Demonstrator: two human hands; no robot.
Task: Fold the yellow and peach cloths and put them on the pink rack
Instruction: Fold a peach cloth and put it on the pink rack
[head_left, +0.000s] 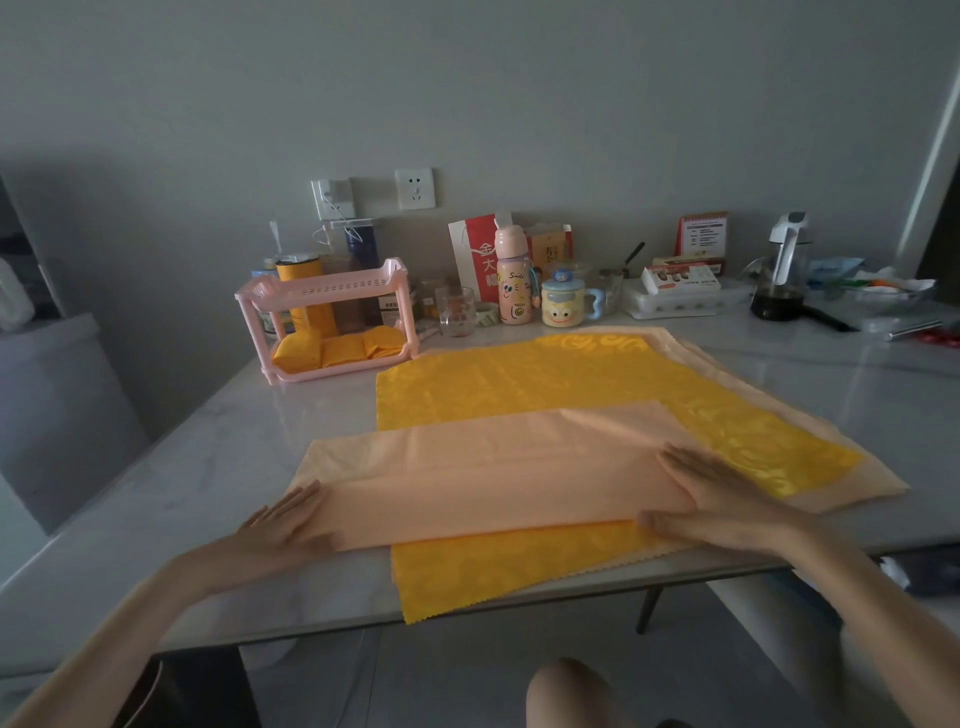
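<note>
A peach cloth (493, 467) lies folded into a long band across a yellow patterned cloth (545, 384) on the grey table. Another peach cloth (852, 483) shows under the yellow one at its right edge. My left hand (283, 525) presses flat on the band's left end. On the band's right end my right hand (722, 499) lies flat with fingers straight. The pink rack (322, 291) stands at the back left, with several folded yellow cloths (337, 351) on its lower shelf. The yellow cloth's near corner hangs over the table's front edge.
Along the wall stand a yellow canister (304, 296), a glass (457, 312), a pink bottle (511, 275), a yellow mug (563, 304), a white egg tray (680, 301) and a dark-filled pitcher (782, 280). The table's front edge (311, 631) runs close to my arms.
</note>
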